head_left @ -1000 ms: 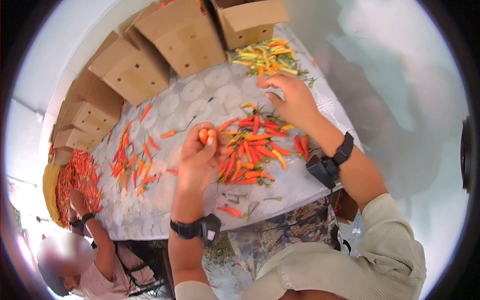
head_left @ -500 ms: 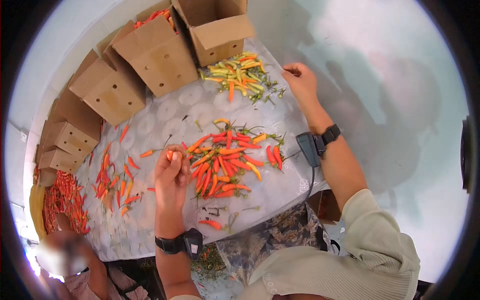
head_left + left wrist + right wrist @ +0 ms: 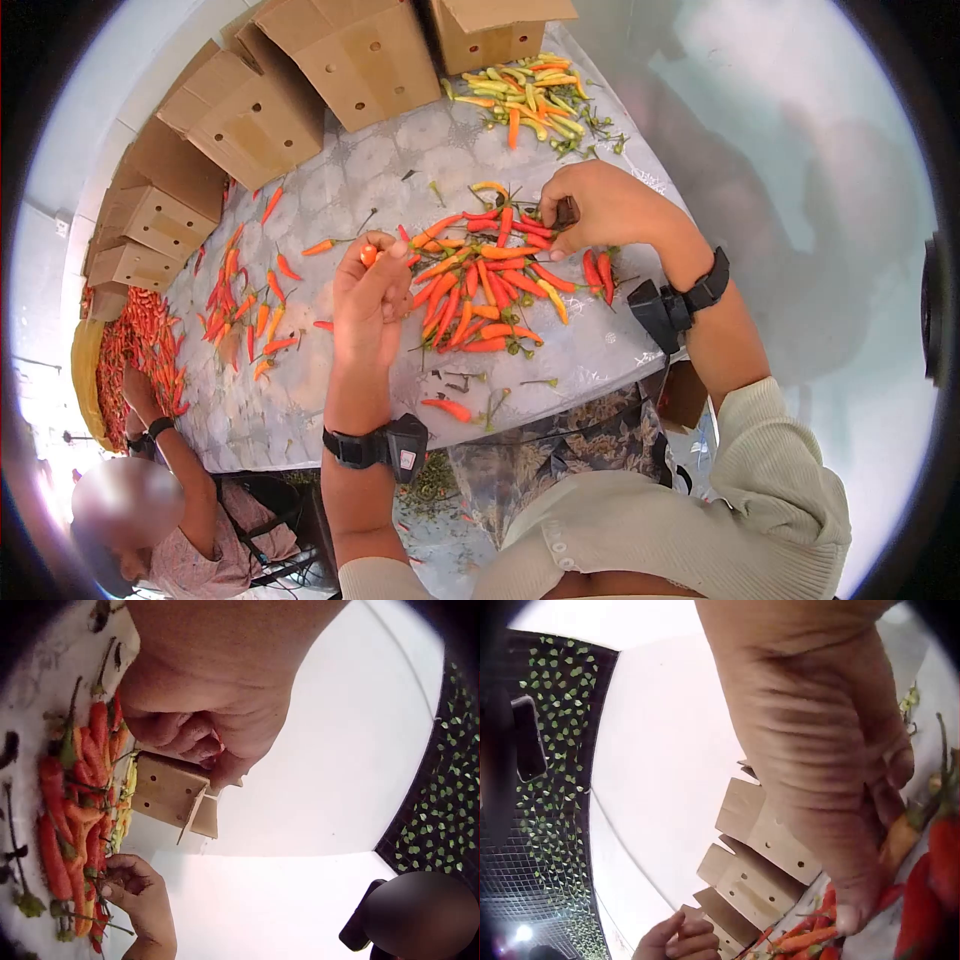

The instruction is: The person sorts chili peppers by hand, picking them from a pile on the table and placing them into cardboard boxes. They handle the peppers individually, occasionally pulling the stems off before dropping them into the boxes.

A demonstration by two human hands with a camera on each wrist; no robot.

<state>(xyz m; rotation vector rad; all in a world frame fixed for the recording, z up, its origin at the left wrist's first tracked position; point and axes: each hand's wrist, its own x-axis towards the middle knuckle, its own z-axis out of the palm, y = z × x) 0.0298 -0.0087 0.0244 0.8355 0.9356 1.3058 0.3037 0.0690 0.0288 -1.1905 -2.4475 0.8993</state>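
Observation:
In the head view, my left hand grips a chili pepper, whose orange-red end peeks out between thumb and fingers; the rest is hidden in the palm. Below and beside that hand spreads a pile of red and orange chilies with green stems. Over the pile's right side reaches my right hand, thumb and fingers bent and apart. The right wrist view places its thumb tip right above the chilies, with an orange chili close by its fingers.
Yellow-green chilies lie at the far end, before a cardboard box. More boxes line the back. Scattered red chilies lie leftward. Another person works at a large red heap. A loose chili lies near the front edge.
My right hand has gone from the yellow-green chilies out past the table's right edge, then back over the red pile. My left hand keeps its grip beside the pile.

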